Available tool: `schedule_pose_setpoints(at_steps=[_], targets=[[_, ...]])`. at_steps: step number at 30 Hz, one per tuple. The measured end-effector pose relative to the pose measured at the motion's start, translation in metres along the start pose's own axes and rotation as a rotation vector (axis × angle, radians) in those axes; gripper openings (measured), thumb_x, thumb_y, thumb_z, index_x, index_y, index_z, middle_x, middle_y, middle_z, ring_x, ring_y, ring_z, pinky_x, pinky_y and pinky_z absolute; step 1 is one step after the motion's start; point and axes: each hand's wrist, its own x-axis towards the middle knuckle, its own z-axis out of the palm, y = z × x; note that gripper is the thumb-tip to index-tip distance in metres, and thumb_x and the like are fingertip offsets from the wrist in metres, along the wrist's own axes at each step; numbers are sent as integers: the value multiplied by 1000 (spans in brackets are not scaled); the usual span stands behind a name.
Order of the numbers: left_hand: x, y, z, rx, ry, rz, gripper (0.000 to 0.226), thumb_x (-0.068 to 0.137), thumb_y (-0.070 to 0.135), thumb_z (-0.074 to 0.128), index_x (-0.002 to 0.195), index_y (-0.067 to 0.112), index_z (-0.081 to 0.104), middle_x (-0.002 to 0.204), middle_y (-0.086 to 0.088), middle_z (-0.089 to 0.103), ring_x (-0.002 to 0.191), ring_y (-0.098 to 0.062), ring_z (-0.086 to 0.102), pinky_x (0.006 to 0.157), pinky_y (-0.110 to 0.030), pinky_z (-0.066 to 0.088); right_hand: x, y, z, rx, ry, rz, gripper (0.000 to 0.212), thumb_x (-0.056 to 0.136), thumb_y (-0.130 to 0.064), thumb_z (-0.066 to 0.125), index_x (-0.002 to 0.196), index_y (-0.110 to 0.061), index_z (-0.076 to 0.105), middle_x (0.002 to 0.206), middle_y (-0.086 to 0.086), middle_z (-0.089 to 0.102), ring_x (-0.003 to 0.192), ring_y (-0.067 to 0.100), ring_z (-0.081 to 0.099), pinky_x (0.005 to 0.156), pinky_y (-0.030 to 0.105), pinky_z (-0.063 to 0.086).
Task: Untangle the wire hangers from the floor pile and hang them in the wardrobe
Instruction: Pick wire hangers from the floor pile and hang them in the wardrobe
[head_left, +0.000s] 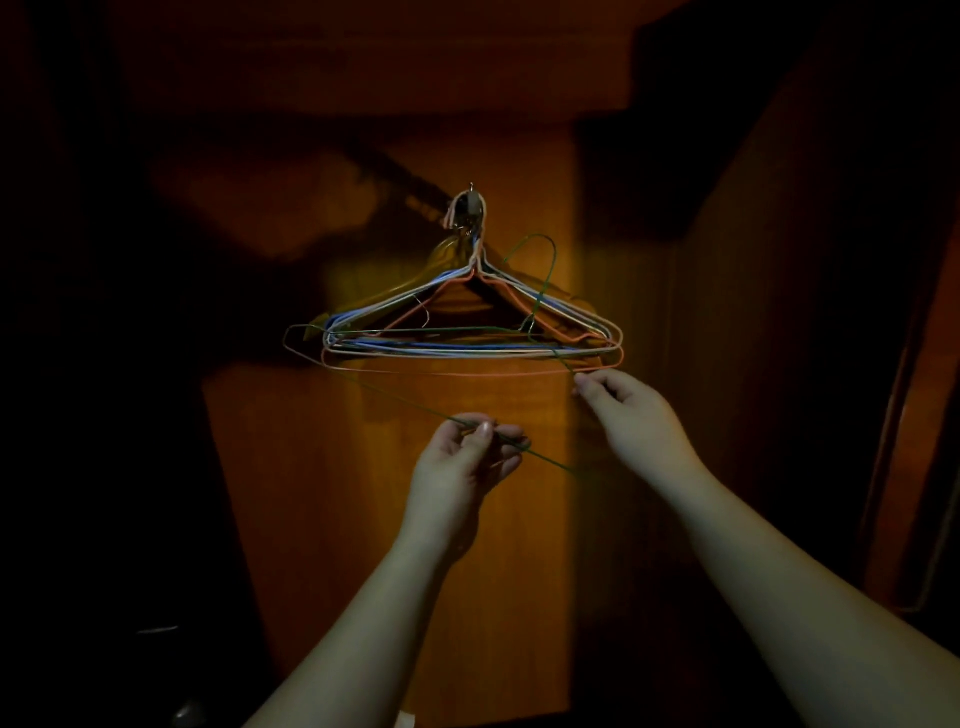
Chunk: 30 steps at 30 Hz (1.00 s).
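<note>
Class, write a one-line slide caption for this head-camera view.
Both hands, left hand and right hand, hold a thin green wire hanger below coloured wire hangers on a wardrobe hook.

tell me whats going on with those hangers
A person is holding a green wire hanger up to a bunch of hangers already hung on a hook in a dim wooden wardrobe. The left hand pinches its lower wire; the right hand grips a wire by the bunch's right corner. Its hook is not yet on.

A dim glinting streak (157, 630) shows low left, too dark to identify.
</note>
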Motion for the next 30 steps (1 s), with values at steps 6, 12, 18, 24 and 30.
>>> schedule_pose_setpoints(at_steps=[6, 12, 18, 24, 30], targets=[[7, 9, 4, 2, 1, 60, 16, 102, 12, 47, 117, 9, 51, 85, -11, 71, 84, -28, 71, 75, -37, 58, 4, -13, -3, -3, 46, -33, 25, 99, -39, 49, 89, -26, 68, 84, -11, 64, 76, -5, 55, 62, 13, 38], [15, 14, 7, -29, 59, 88, 22, 101, 8, 49, 122, 12, 52, 78, -4, 70, 69, -22, 71, 60, -29, 59, 3, -16, 6, 27, 111, -87, 22, 98, -36, 51, 83, -32, 65, 83, -18, 64, 80, -11, 54, 64, 4, 36], [22, 27, 2, -7, -23, 121, 27, 99, 4, 50, 119, 21, 44, 102, -4, 72, 72, -28, 72, 39, -23, 42, 8, -19, 5, 16, 96, -96, 15, 99, -35, 50, 98, -39, 64, 93, -21, 64, 85, -14, 55, 64, 6, 40], [29, 39, 4, 22, 4, 174, 15, 99, 2, 48, 103, 13, 40, 97, -7, 70, 65, -25, 72, 35, -18, 29, 19, -28, 11, 10, 101, -147, 21, 99, -31, 52, 113, -38, 66, 97, -31, 58, 91, -24, 48, 74, -6, 35], [44, 42, 3, 32, 88, 188, 15, 100, -2, 46, 98, 12, 41, 94, -8, 70, 63, -23, 72, 34, -17, 26, 32, -32, 17, -53, 93, -204, 24, 99, -32, 51, 115, -34, 69, 97, -33, 58, 99, -9, 52, 82, 2, 36]])
